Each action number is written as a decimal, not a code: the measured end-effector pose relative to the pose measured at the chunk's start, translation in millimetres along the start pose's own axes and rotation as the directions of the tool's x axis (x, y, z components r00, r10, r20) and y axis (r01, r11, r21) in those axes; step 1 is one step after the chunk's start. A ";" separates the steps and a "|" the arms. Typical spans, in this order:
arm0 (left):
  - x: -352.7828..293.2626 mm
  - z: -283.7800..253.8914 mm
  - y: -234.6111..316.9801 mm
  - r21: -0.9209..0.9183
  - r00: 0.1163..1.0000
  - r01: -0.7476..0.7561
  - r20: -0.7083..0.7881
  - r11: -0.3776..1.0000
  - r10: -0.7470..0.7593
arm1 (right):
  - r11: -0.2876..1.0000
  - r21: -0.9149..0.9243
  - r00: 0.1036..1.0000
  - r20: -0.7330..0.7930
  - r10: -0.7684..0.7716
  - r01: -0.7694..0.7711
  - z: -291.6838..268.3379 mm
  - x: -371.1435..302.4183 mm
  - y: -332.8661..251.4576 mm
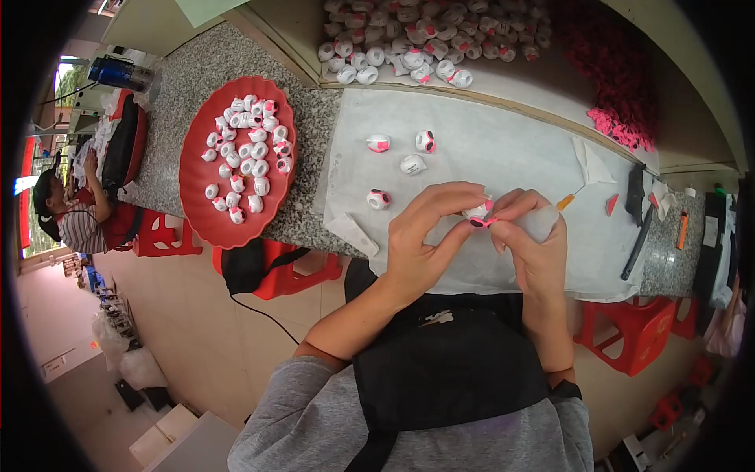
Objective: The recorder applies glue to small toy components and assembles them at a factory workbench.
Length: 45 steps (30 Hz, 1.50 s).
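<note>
My left hand (429,236) pinches a small white toy figure (477,212) between thumb and fingertips, above the white sheet (354,118). With thumb and forefinger, my right hand (531,244) grips a small pink piece (486,223) with black on it, against the figure. A translucent white bottle (539,223) with a slim orange-yellow tip is tucked in the same right hand. Beyond my left hand lie several similar white figures (411,164) with pink and black parts. What the curled right fingers cover is hidden.
At left, a red scalloped tray (197,173) holds many figures. A shelf behind carries piled white figures (409,35) and a heap of pink pieces (621,126). A black strip (634,256) and scraps lie right. Red stools (633,334) stand below; another person (75,208) sits far left.
</note>
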<state>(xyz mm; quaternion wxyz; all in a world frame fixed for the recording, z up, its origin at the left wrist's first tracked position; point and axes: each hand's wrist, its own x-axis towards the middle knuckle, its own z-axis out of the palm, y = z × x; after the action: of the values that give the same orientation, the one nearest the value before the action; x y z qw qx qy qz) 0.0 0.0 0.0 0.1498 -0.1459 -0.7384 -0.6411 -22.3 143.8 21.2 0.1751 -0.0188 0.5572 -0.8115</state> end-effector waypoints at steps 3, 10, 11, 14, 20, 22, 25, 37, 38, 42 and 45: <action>-0.2 1.1 0.7 -0.022 1.000 0.018 -0.005 1.000 -0.018 | 0.999 0.049 1.000 -0.012 -0.005 0.005 2.6 0.8 1.0; -1.0 1.4 7.0 -0.440 0.976 0.201 0.011 0.875 -0.219 | 0.986 -0.082 0.985 -0.088 -0.151 0.144 5.1 -2.9 8.6; -1.8 0.1 8.0 -0.500 0.958 0.264 0.035 0.825 -0.286 | 0.962 -0.172 0.970 -0.083 -0.230 0.213 5.1 -3.3 9.9; -1.5 -5.0 13.0 -0.554 0.942 0.316 0.090 0.770 -0.322 | 0.982 -0.060 0.983 -0.003 -0.182 0.181 6.0 -4.7 0.7; -3.2 -6.6 6.9 -0.506 0.979 0.203 0.122 0.839 -0.163 | 0.979 -0.148 0.984 0.131 -0.123 0.143 4.0 -6.5 -0.9; -3.3 -7.4 6.4 -0.524 0.974 0.226 0.152 0.821 -0.170 | 0.979 -0.144 0.983 0.134 -0.126 0.145 2.1 -7.0 1.2; -2.2 -9.1 5.2 -0.525 0.967 0.245 0.197 0.815 -0.164 | 0.981 -0.139 0.985 0.127 -0.120 0.137 -1.6 -8.0 3.5; -4.8 -5.5 2.2 -0.528 0.964 0.265 0.177 0.807 -0.201 | 0.997 -0.067 0.994 0.107 -0.037 0.044 -0.6 -7.7 1.4; -5.4 -4.8 2.0 -0.529 0.965 0.263 0.163 0.807 -0.207 | 0.998 -0.054 0.994 0.106 -0.035 0.041 -0.3 -7.3 1.3; -6.2 -1.1 3.7 -0.546 0.967 0.253 0.138 0.799 -0.212 | 0.999 -0.029 0.996 0.087 -0.012 0.015 0.0 -7.8 1.6; -5.9 -0.5 5.1 -0.529 0.975 0.221 0.116 0.819 -0.189 | 0.997 0.033 0.993 0.099 0.063 -0.067 0.9 -7.6 -0.3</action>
<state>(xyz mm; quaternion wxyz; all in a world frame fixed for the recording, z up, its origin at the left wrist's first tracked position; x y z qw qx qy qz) 7.4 0.0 2.2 0.0114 -0.1204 -0.5440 -0.8303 -15.0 145.4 23.0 0.2287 -0.0371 0.5333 -0.8136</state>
